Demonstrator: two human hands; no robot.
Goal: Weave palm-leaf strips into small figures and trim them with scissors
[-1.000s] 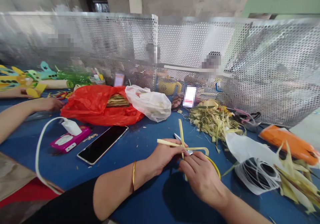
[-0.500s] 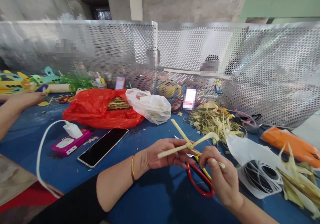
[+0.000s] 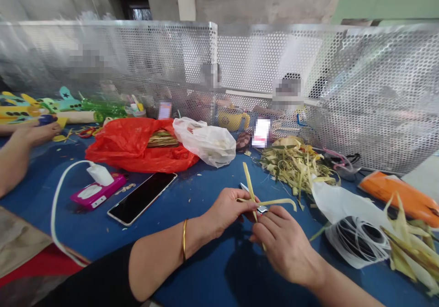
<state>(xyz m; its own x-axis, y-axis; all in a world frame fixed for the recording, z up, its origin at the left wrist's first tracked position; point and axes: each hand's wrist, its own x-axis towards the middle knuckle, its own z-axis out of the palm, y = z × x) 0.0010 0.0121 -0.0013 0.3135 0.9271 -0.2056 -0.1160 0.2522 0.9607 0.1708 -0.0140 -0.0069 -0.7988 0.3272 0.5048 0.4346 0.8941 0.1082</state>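
Between my hands is a cross-shaped piece of pale dried leaf strips (image 3: 249, 181), one end pointing away from me and one curling to the right. My left hand (image 3: 230, 206) pinches it near its crossing. My right hand (image 3: 283, 240) is closed lower down on the strip end that runs toward me; its fingertips are partly hidden. Under the hands lie scissors (image 3: 244, 187); only part of the blades and the pivot shows, and the handles are covered by my right hand.
A heap of leaf scraps (image 3: 297, 163), a spool of white line (image 3: 360, 243) and an orange packet (image 3: 399, 197) lie right. Leftward are a phone (image 3: 142, 199), a purple power strip (image 3: 98, 193), a red bag (image 3: 120, 145) and a co-worker's hands (image 3: 37, 131). A perforated metal screen (image 3: 267, 65) stands behind.
My left hand has turned from palm up to a pinch on the crossing. My right hand has moved left and over the scissor handles. The leaf cross has rotated.
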